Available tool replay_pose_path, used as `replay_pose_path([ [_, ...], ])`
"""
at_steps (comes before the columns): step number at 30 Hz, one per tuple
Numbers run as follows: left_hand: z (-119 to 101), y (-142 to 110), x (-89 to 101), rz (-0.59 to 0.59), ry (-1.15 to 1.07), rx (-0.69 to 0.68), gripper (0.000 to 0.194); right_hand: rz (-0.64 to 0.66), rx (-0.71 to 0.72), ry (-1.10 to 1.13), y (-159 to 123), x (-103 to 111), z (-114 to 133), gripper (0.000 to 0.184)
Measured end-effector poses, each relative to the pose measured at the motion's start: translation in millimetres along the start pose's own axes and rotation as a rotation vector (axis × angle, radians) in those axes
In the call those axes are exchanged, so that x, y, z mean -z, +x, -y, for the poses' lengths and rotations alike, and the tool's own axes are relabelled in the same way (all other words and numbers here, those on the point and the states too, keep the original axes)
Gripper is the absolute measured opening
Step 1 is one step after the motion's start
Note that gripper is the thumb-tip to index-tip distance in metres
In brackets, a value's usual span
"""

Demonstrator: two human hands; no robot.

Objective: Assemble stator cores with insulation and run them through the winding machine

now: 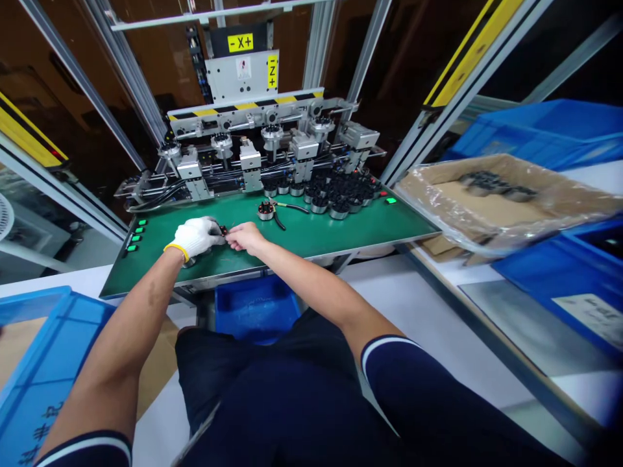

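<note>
My left hand [195,237], in a white knitted glove with a yellow cuff, is closed around a small motor stator [223,231] with dark and reddish parts. My bare right hand [247,237] is pinched against the stator's right side; what its fingertips hold is too small to make out. A silvery round part [189,262] shows partly from under the left wrist. Right of the hands, another stator with copper windings [265,211] stands on the green work surface [238,257]. Dark-handled cutting pliers [291,207] lie open beside it.
Several black-topped stators [339,206] crowd the back right of the surface. Behind runs a machine with metal clamps [251,163] and round fixtures. A blue bin [257,308] sits below the front edge. At right stands a plastic-lined carton [438,207]; at left, a blue crate [82,331].
</note>
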State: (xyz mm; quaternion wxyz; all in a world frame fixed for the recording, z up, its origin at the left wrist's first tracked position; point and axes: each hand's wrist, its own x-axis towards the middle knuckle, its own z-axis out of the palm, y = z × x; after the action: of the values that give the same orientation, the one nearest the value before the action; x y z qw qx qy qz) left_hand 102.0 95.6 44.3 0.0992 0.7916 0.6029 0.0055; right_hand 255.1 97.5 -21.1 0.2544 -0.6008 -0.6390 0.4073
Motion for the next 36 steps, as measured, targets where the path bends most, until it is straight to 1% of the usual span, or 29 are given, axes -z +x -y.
replay_pose_path([
  [2,1.1,-1.3,0.2,0.006,-0.029,0.006,0.039,0.031,0.019,-0.031,-5.2,11.5,-6.5,0.018],
  [4,2.5,-1.4,-0.3,0.02,-0.072,0.007,0.043,0.037,0.064,-0.06,-12.7,25.0,-13.1,0.006],
  [5,3.2,-1.2,-0.9,0.034,-0.095,0.002,0.044,0.035,0.086,-0.069,-17.3,32.3,-16.3,0.005],
  [7,4.7,-1.3,-2.1,0.066,-0.124,-0.017,0.046,0.031,0.112,-0.073,-27.0,47.7,-23.3,0.019],
  [8,5.4,-1.8,-2.1,0.079,-0.126,-0.021,0.046,0.032,0.113,-0.069,-31.7,55.9,-27.5,0.023],
  [10,6.6,-3.5,0.9,0.098,-0.108,-0.012,0.047,0.034,0.083,-0.049,-39.0,73.8,-37.5,0.023],
  [12,5.9,-4.0,9.0,0.139,-0.076,0.005,0.048,0.009,0.018,-0.015,-41.2,93.4,-48.5,0.016],
  [13,3.6,-2.6,14.5,0.147,-0.037,0.005,0.05,-0.025,-0.02,0.007,-39.9,103.1,-53.2,0.01],
  [14,-0.9,0.4,20.1,0.132,0.019,-0.006,0.052,-0.073,-0.059,0.034,-37.1,111.9,-56.6,0.005],
  [15,-8.1,5.2,25.1,0.095,0.08,-0.025,0.054,-0.126,-0.096,0.064,-32.9,119.2,-58.3,0.005],
  [16,-18.1,11.4,28.6,0.043,0.138,-0.05,0.055,-0.174,-0.13,0.097,-27.8,124.3,-57.9,0.012],
  [18,-45.5,26.9,29.2,-0.054,0.218,-0.127,0.055,-0.233,-0.185,0.159,-16.4,127.0,-51.2,0.023],
  [19,-61.2,35.1,26.1,-0.069,0.237,-0.175,0.055,-0.246,-0.202,0.184,-11.1,124.9,-45.8,0.027],
  [21,-90.3,50.2,15.0,-0.053,0.267,-0.261,0.06,-0.265,-0.213,0.217,-2.6,116.7,-34.8,0.03],
  [22,-101.4,56.6,8.4,-0.045,0.282,-0.287,0.062,-0.275,-0.209,0.221,0.3,112.2,-30.6,0.031],
  [24,-113.6,65.9,-3.5,-0.028,0.301,-0.314,0.06,-0.29,-0.192,0.207,3.4,105.2,-26.4,0.032],
  [26,-113.1,69.8,-10.6,-0.012,0.307,-0.323,0.058,-0.284,-0.176,0.164,3.1,101.9,-27.7,0.032],
  [28,-105.1,68.9,-12.6,-0.002,0.303,-0.316,0.056,-0.244,-0.163,0.095,-0.4,100.7,-32.4,0.03],
  [31,-90.7,62.6,-10.4,0.007,0.277,-0.274,0.046,-0.119,-0.117,-0.057,-10.4,99.9,-40.8,0.026],
  [33,-82.9,57.8,-9.3,0.037,0.244,-0.235,0.041,-0.031,-0.052,-0.179,-19.3,101.6,-46.3,0.022],
  [36,-74.4,52.4,-11.0,0.081,0.183,-0.186,0.039,0.054,0.056,-0.348,-33.4,113.7,-55.8,0.017],
])
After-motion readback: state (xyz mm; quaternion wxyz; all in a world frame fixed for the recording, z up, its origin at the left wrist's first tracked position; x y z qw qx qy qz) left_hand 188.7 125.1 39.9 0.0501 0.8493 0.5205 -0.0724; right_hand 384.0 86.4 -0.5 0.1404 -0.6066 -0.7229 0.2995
